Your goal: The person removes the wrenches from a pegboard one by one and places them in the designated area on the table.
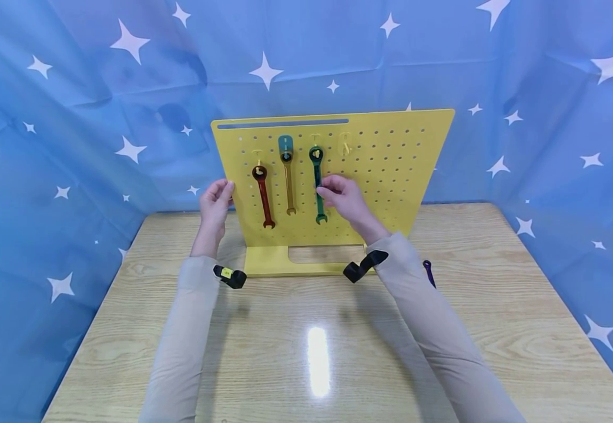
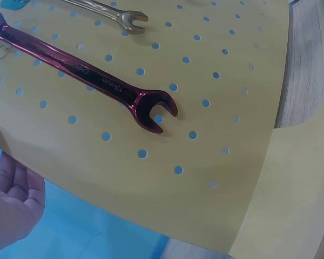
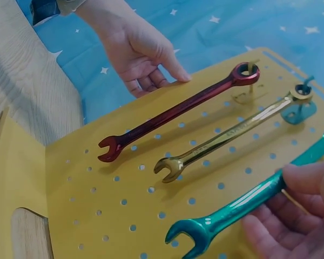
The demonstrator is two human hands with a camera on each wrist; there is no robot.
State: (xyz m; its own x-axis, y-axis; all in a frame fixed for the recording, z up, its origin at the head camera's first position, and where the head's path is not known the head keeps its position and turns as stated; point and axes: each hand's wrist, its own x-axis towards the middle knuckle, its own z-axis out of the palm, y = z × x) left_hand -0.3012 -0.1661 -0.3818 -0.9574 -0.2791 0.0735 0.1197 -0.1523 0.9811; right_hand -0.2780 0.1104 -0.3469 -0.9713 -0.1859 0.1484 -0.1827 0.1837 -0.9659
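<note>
A yellow pegboard [image 1: 412,126] stands upright on the table. At its left edge my left hand [image 1: 215,205] grips the board, thumb in front and fingers behind, as the right wrist view shows. My right hand [image 1: 345,200] pinches the shank of a green combination wrench [image 3: 237,202], whose ring end is over a yellow hook. To its left hang a gold wrench [image 1: 288,185] on a teal hook [image 1: 285,143] and a red wrench [image 1: 265,200] on a yellow hook. All three wrenches have their open ends down.
Right of the green wrench, another yellow hook [image 1: 345,145] is fixed to the board. A dark purple-blue wrench [image 1: 429,272] lies on the wooden table [image 1: 264,352], partly hidden by my right sleeve. Behind hangs a blue curtain [image 1: 306,53] with white stars.
</note>
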